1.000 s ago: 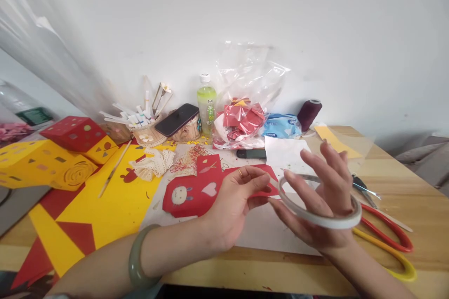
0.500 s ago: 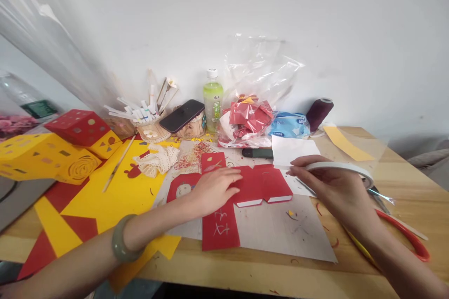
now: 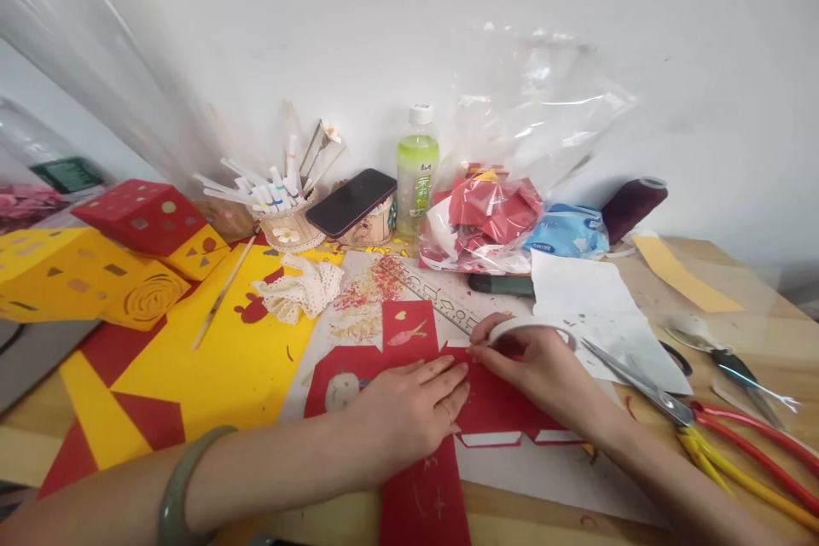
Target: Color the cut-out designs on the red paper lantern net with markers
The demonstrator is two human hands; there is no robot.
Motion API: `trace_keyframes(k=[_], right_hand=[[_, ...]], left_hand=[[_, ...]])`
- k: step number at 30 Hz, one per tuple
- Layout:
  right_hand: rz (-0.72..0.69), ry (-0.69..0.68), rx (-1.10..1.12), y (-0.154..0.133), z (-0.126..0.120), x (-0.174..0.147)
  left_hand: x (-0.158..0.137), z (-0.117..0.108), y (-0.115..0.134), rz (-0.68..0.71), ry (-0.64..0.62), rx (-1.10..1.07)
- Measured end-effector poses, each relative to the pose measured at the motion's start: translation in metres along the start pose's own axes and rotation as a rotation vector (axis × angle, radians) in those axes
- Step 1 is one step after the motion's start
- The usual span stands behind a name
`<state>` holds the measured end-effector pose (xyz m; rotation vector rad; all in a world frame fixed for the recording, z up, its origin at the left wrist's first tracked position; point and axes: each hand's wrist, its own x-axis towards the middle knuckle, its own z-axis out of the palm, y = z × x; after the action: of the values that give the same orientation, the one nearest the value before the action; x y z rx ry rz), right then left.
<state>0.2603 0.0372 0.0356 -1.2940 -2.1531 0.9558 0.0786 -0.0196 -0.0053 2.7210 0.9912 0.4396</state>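
Note:
My left hand (image 3: 415, 409) lies flat with its fingers stretched across a red paper cutout (image 3: 492, 405), a cross-like shape with flaps and small drawings on its panels. White strips (image 3: 491, 439) run along the cutout's near flaps. In my right hand (image 3: 543, 375) is a roll of white tape (image 3: 534, 322), held on edge. Thumb and fingertips of that hand meet at the cutout's far edge, just right of my left fingers. Whether a tape end is pinched there is hidden. Behind the cutout lies a clear ruler (image 3: 441, 303).
Scissors (image 3: 678, 409) with red and yellow handles lie open at right, by white paper (image 3: 595, 307). Yellow paper (image 3: 223, 375) and decorated boxes (image 3: 141, 222) are at left. Along the wall stand a drink bottle (image 3: 418, 175), a phone (image 3: 351, 202) and a plastic bag of red scraps (image 3: 492, 213).
My right hand has come down and left with the tape roll to the cutout's far edge. The cutout sits nearer me, and my left hand still presses on it. The ruler and scissor blades now show.

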Motion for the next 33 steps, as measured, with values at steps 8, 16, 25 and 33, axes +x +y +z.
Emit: trace_keyframes(k=[8, 16, 25, 33], right_hand=[[0.119, 0.027, 0.054, 0.007, 0.011, 0.001], [0.204, -0.007, 0.050, 0.007, 0.014, 0.002], [0.183, 0.072, 0.034, 0.010, 0.019, 0.001], [0.131, 0.075, -0.041, 0.013, 0.021, 0.000]], left_hand=[[0.000, -0.012, -0.013, 0.072, 0.075, 0.141], [0.003, -0.012, -0.028, 0.018, 0.138, 0.262], [0.003, -0.009, -0.028, -0.114, 0.074, 0.163], [0.007, -0.010, -0.029, -0.159, 0.115, 0.113]])
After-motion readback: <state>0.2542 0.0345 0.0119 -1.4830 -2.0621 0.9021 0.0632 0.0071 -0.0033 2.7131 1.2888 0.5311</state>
